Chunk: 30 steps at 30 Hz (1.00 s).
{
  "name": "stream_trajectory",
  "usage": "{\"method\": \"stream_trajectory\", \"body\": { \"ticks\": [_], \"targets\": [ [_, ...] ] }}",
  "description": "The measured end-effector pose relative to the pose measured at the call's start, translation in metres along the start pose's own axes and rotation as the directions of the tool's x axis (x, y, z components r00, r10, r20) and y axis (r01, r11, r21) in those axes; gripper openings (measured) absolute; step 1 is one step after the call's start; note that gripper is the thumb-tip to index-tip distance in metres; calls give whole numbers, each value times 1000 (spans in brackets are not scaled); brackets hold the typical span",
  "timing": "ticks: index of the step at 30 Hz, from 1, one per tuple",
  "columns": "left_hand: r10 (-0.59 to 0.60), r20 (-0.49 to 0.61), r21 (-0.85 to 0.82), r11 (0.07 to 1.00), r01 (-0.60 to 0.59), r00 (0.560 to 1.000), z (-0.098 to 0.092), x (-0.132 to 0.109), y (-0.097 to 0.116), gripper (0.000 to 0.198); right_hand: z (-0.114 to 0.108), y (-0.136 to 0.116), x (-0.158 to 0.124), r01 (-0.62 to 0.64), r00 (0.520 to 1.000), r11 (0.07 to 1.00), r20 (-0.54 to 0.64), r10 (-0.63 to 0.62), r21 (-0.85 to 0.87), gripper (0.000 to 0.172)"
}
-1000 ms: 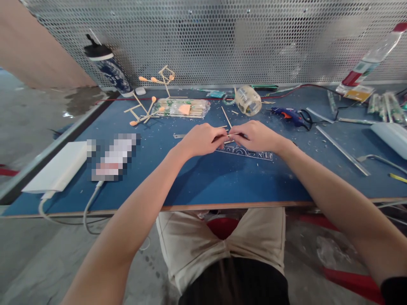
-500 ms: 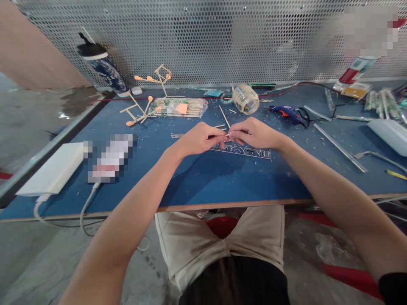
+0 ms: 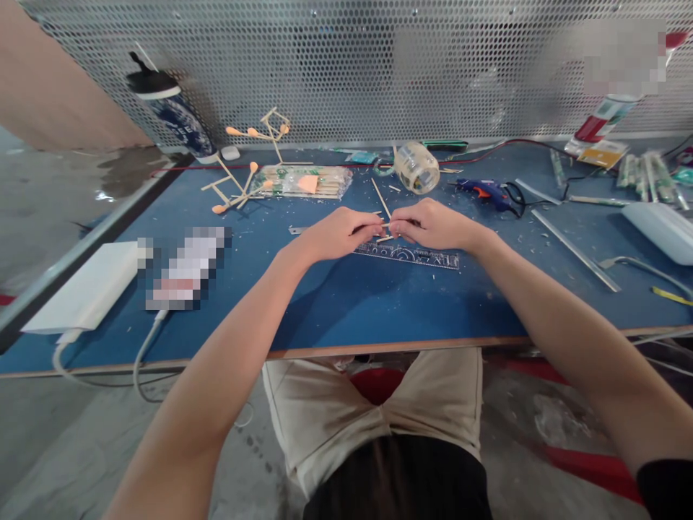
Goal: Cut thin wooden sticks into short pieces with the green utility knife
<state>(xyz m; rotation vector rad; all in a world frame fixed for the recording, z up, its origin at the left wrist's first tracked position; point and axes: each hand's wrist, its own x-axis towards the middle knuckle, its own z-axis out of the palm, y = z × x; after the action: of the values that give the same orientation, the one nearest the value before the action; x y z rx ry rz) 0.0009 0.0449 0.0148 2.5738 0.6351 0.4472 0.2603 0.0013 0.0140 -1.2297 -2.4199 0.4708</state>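
Observation:
My left hand (image 3: 343, 232) and my right hand (image 3: 427, 224) meet above the middle of the blue table, fingertips pinched and a small gap between them. A thin wooden stick (image 3: 386, 224) spans that gap, its ends hidden in the fingers of both hands. Just below, a short stick piece (image 3: 385, 238) lies by a clear patterned ruler (image 3: 427, 258). A longer stick (image 3: 381, 198) slants away behind the fingers. Left of my left hand, the end of a flat metal strip (image 3: 297, 231) shows.
Stick frames with orange tips (image 3: 238, 191) and a bagged stick bundle (image 3: 303, 182) lie back left. A jar (image 3: 416, 167) and a blue glue gun (image 3: 481, 192) stand behind my right hand. A white box (image 3: 89, 289) and a phone (image 3: 189, 269) with cables lie left.
My fingertips have moved slightly apart, so more of the stick between them shows. A short stick piece is now visible beneath the hands. The view has shifted slightly.

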Motion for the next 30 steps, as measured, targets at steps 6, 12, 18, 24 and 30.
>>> {"method": "stream_trajectory", "body": {
  "ticks": [6,12,18,24,30],
  "targets": [
    [-139,-11,53,989,139,990,-12,-9,-12,35,-24,26,-8,-263,962,941,-127,240,-212,43],
    [-218,-45,100,970,221,975,-8,-9,-24,24,-42,52,-20,-425,879,867,110,464,-259,66],
    [-196,-145,138,966,216,970,-10,-10,-21,34,-42,52,-20,-431,839,872,253,482,-232,66],
    [-87,9,188,979,84,996,-7,-7,-18,38,-37,48,-17,-373,895,918,210,394,-131,63],
    [-223,3,330,920,209,975,-35,-25,-22,48,-30,47,-14,-357,896,930,248,368,-90,64]
  ]
}}
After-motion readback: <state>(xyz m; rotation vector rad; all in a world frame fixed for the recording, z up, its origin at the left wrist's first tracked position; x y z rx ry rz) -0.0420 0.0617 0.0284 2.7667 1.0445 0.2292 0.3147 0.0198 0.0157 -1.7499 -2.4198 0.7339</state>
